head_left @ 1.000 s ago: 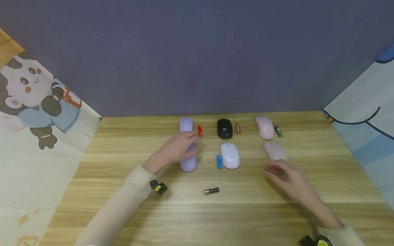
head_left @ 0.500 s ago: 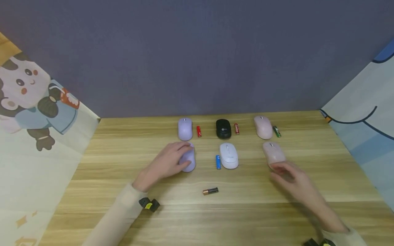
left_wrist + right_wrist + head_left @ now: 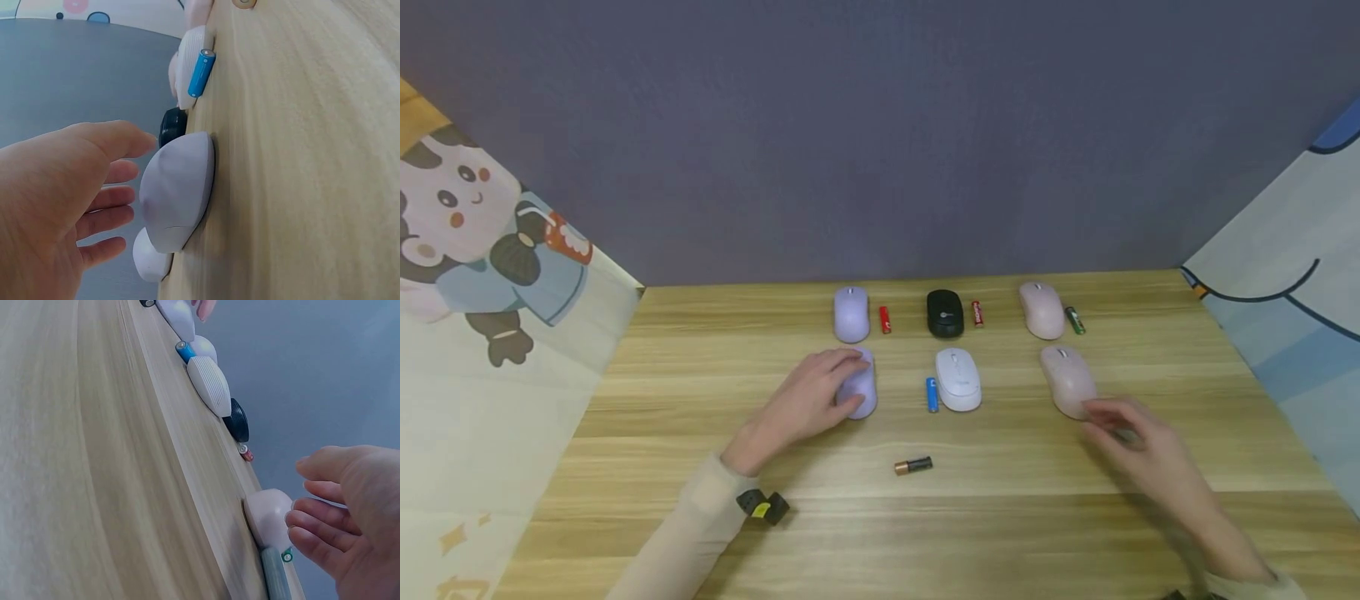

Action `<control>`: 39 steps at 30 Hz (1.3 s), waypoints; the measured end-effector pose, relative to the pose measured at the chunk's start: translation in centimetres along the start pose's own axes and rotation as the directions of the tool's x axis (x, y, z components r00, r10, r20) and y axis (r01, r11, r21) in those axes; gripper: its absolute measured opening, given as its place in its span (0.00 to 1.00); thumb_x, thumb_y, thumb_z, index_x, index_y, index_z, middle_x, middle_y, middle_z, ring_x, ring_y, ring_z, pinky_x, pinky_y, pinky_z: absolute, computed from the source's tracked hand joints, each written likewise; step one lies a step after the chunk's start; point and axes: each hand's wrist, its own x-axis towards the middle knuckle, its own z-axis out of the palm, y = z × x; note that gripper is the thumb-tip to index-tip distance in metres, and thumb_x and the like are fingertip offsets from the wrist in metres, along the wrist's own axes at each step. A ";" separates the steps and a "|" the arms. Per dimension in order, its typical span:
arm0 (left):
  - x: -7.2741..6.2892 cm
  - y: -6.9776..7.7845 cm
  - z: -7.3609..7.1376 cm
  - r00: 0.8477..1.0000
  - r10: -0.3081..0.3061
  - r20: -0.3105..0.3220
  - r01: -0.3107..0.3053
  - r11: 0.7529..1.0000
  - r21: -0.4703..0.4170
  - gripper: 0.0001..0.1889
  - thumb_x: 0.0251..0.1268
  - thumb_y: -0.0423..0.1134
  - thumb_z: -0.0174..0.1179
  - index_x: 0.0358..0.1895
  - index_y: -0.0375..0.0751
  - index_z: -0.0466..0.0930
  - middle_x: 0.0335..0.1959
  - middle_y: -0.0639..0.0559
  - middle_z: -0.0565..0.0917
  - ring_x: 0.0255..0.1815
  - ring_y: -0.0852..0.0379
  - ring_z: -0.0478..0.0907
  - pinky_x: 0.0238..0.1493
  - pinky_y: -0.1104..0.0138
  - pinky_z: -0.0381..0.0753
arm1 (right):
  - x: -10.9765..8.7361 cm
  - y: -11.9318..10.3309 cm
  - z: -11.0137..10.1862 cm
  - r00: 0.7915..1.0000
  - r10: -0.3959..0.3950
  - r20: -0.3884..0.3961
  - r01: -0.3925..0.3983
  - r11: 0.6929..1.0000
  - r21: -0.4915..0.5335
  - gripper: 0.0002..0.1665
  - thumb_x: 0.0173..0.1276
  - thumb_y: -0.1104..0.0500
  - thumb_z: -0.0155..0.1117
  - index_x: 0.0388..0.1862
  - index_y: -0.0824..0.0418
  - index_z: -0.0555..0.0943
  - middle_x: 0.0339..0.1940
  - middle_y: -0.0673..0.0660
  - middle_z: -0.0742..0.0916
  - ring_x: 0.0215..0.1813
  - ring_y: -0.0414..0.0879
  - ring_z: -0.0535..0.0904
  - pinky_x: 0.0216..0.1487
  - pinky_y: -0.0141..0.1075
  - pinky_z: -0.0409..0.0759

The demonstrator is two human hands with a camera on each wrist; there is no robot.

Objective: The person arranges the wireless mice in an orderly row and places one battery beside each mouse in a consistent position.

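Observation:
In the head view my left hand point(image 3: 801, 400) is held over a lavender mouse point(image 3: 861, 392), covering its left side. The left wrist view shows the fingers loosely bent beside that mouse point(image 3: 178, 187), with a gap between. My right hand point(image 3: 1157, 454) hovers by the near pink mouse point(image 3: 1067, 382), its fingertips at the mouse's lower right edge. Seen from the right wrist, those fingers are relaxed and grip nothing. Below the pink mouse point(image 3: 269, 512) in that view lies a grey-green cylinder point(image 3: 275, 575), perhaps a battery; the hand hides that area in the head view.
Behind stand another lavender mouse point(image 3: 852, 315), a black mouse point(image 3: 945, 314) and a pink mouse point(image 3: 1042, 311), with red batteries point(image 3: 885, 320) and a green battery point(image 3: 1075, 321) beside them. A white mouse point(image 3: 958, 380), blue battery point(image 3: 932, 395) and black-copper battery point(image 3: 913, 466) lie centrally.
My left hand has drawn back from the far lavender mouse to the near one. My right hand has shifted right and slightly down, uncovering the near pink mouse.

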 end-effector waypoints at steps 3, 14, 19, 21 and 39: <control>-0.2 0.0 0.1 1.000 -0.005 -0.003 0.005 1.000 -0.002 0.25 0.66 0.45 0.70 0.63 0.39 0.81 0.67 0.40 0.79 0.68 0.42 0.76 0.70 0.48 0.76 | -0.2 0.2 -0.3 1.000 0.016 -0.006 -0.016 1.000 -0.005 0.23 0.58 0.75 0.75 0.52 0.64 0.85 0.44 0.56 0.88 0.47 0.23 0.77 0.49 0.11 0.74; -0.6 -0.1 0.4 1.000 -0.018 -0.002 0.018 1.000 -0.004 0.26 0.66 0.46 0.71 0.64 0.39 0.81 0.67 0.40 0.79 0.68 0.42 0.76 0.70 0.48 0.76 | -0.7 0.5 -1.2 0.991 0.134 -0.002 -0.133 0.989 -0.066 0.19 0.64 0.68 0.75 0.54 0.62 0.85 0.48 0.58 0.86 0.48 0.21 0.74 0.45 0.11 0.75; -0.6 -0.1 0.5 1.000 -0.028 0.011 0.028 1.000 -0.009 0.26 0.66 0.45 0.70 0.64 0.38 0.80 0.67 0.40 0.79 0.68 0.42 0.76 0.69 0.48 0.76 | -1.0 1.0 -1.4 0.986 0.167 0.011 -0.166 0.981 -0.097 0.19 0.67 0.64 0.74 0.56 0.61 0.84 0.49 0.58 0.86 0.48 0.22 0.73 0.42 0.12 0.74; -0.6 -0.1 0.5 0.999 -0.036 0.015 0.036 0.999 -0.011 0.26 0.66 0.45 0.70 0.64 0.39 0.80 0.67 0.40 0.79 0.69 0.42 0.75 0.69 0.48 0.76 | -1.0 1.3 -1.4 0.983 0.184 0.017 -0.181 0.977 -0.112 0.19 0.68 0.62 0.74 0.57 0.61 0.83 0.50 0.58 0.86 0.48 0.21 0.72 0.42 0.13 0.74; -0.7 0.2 0.4 0.999 -0.032 0.014 0.032 0.999 -0.010 0.26 0.66 0.45 0.70 0.65 0.38 0.80 0.67 0.39 0.79 0.68 0.42 0.76 0.70 0.48 0.76 | -1.1 2.4 -1.1 0.972 0.229 0.053 -0.216 0.958 -0.190 0.20 0.66 0.60 0.76 0.55 0.63 0.83 0.48 0.62 0.86 0.44 0.18 0.69 0.38 0.14 0.72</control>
